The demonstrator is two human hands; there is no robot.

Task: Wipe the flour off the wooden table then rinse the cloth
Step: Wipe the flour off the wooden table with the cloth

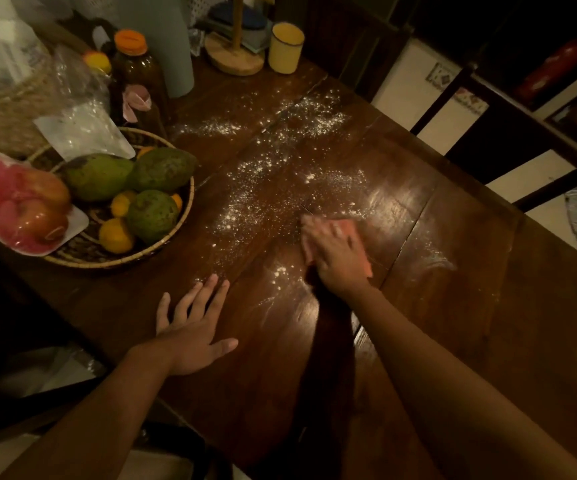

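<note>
White flour (263,195) lies scattered across the middle of the dark wooden table (453,306), in patches from the far side to near my hands. My right hand (335,258) presses flat on a pink cloth (351,226), which shows at the fingertips and along the hand's right side; hand and cloth are blurred. Smeared streaks (432,261) mark the wood to the right of the cloth. My left hand (190,327) rests palm down on the table near its front edge, fingers spread, holding nothing.
A woven basket (176,233) of fruit stands at the left, with a tray of apples (24,206) leaning on it. Bottles (134,74), a wooden stand (233,58) and a yellow cup (285,46) line the far end. Chair backs (508,109) run along the table's right side.
</note>
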